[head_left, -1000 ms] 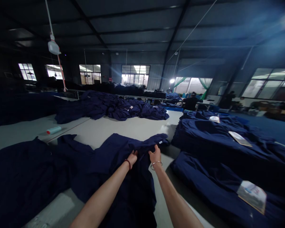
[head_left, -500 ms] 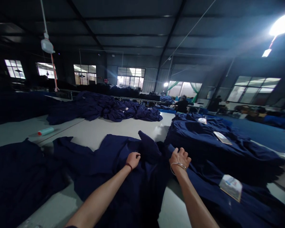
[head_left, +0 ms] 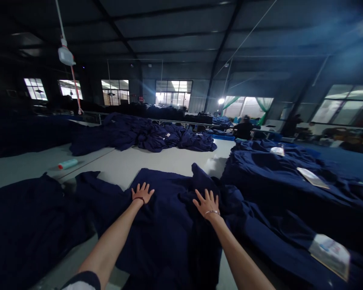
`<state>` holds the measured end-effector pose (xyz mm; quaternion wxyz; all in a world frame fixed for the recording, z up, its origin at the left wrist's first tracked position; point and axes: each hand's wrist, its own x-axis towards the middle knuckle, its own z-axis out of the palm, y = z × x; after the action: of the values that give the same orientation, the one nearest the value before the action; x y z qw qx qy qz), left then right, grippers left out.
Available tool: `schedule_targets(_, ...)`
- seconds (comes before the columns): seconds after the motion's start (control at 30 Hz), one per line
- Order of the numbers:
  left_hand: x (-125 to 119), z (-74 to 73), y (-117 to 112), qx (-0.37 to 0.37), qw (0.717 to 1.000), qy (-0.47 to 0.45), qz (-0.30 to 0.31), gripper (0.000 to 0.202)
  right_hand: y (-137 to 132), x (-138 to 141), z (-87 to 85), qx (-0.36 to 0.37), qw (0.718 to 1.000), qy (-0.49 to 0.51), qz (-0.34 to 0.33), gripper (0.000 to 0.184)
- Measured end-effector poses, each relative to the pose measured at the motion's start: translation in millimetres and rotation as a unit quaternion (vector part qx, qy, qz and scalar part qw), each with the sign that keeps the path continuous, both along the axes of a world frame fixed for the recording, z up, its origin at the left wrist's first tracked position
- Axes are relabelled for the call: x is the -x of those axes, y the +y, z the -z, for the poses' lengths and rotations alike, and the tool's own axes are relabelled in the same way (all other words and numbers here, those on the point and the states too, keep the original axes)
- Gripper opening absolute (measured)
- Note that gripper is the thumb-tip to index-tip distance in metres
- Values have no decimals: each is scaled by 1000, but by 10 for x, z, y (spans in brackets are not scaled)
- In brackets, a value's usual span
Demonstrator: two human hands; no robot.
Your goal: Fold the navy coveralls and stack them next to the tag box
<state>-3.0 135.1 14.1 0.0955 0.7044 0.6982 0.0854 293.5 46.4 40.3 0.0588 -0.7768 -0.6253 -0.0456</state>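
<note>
A dark navy cloth garment lies spread and rumpled on the pale work table, with a raised fold near its far edge. My left hand rests flat on the cloth, fingers spread, a thin dark cord around the wrist. My right hand also presses flat on the navy fabric, just below the raised fold, with a silver bangle at the wrist. Neither hand holds anything.
Heaps of navy garments lie across the far table. A stack with paper tags fills the right, and a dark pile the left. A teal roll lies on the table. A seated co-worker is far off.
My hands have moved from gripping the cloth close together to lying flat and farther apart, fingers spread. A fold of the garment now stands raised near my right hand.
</note>
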Motion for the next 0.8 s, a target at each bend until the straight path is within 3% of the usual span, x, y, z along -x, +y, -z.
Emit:
schedule_targets(0.13, 205, 68, 35, -2, 997, 34, -64, 66, 95, -135, 204, 59, 991, 23, 117, 69)
schedule_targets(0.27, 138, -47, 113, -27, 996, 44, -71, 58, 181, -149, 156, 72, 990, 47, 112, 67)
schedule_targets(0.4, -1, -147, 294, -140, 989, 26, 34, 34, 347, -114, 3, 39, 998, 28, 51, 58)
schedule_targets(0.53, -83, -141, 618, -132, 984, 0, 119, 37, 563, -156, -32, 61, 998, 26, 18, 53)
schedule_targets(0.7, -126, -93, 1064, -102, 985, 8, 141, 47, 763, -340, 236, 104, 992, 39, 64, 53)
schedule_targets(0.8, -181, -86, 1253, -85, 986, 21, 143, 42, 807, -428, 420, 92, 991, 30, 94, 56)
